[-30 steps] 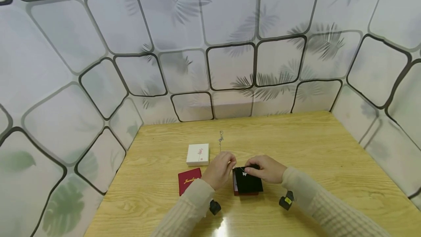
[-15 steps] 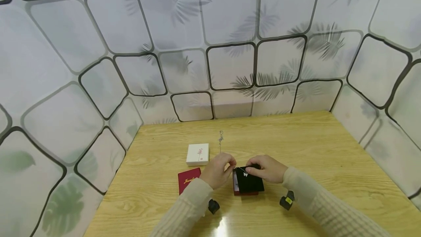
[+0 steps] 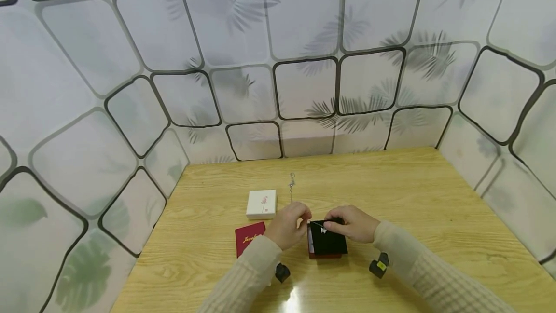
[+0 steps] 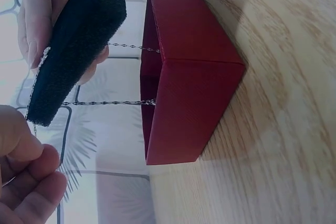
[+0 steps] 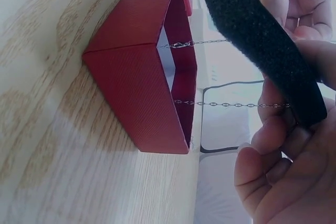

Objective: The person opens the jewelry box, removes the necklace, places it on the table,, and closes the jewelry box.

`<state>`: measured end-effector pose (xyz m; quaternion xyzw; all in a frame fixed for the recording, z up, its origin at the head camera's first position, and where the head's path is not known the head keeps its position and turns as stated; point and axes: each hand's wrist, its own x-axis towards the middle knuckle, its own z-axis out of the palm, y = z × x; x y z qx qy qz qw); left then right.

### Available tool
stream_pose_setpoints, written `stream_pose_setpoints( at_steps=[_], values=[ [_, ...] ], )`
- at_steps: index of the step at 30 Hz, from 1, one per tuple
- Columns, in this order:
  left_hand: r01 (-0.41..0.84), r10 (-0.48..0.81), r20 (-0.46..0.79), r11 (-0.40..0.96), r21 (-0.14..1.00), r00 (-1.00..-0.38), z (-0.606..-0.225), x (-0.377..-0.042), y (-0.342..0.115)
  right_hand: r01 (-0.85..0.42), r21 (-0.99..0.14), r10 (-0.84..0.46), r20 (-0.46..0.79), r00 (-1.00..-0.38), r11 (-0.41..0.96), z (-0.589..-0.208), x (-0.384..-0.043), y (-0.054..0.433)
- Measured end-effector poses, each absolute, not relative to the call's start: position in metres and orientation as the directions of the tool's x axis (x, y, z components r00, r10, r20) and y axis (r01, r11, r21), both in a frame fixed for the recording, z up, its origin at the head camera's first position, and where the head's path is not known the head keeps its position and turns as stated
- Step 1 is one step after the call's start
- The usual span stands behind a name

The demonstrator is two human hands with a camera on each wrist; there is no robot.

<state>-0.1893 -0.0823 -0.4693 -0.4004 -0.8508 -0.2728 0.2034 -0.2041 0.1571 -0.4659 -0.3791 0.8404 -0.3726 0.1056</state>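
Note:
Over an open red box (image 4: 205, 77), my right hand (image 3: 354, 224) grips a black foam pad (image 3: 329, 240) between thumb and fingers. A silver necklace (image 4: 113, 103) with a small light pendant (image 3: 323, 230) lies across the pad. Two strands of its chain hang from the pad's underside into the box. At the pad's left corner, my left hand (image 3: 286, 226) pinches the chain with thumb and fingertips. In the right wrist view the pad (image 5: 262, 40) is tilted and apart from the box rim. Most of the box interior is hidden.
Left of my hands lie a white box lid (image 3: 261, 203) with a pink print and a dark red lid (image 3: 248, 237) lettered in gold, partly behind my left sleeve. Another silver chain (image 3: 291, 183) lies behind my left hand on the wooden table (image 3: 391, 183).
The pad and pendant have shifted only slightly. My left hand has dipped a little beside the pad's corner, still pinching the chain. The right hand's grip looks the same.

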Motion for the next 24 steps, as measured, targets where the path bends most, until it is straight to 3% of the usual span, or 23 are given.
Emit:
stream_pose_setpoints(
  at_steps=[13,24],
  values=[
    [0.782,0.535,0.597,0.552,0.289,-0.598,-0.4726,-0.1899,-0.0802,-0.561,-0.703,-0.722,0.098,-0.685,0.437,-0.4677,-0.2045,0.1573],
    [0.755,0.542,0.532,0.533,0.381,-0.651,-0.4715,-0.1874,-0.0834,-0.547,-0.711,-0.707,0.100,-0.700,0.442,-0.4698,-0.2049,0.1590]
  ],
)
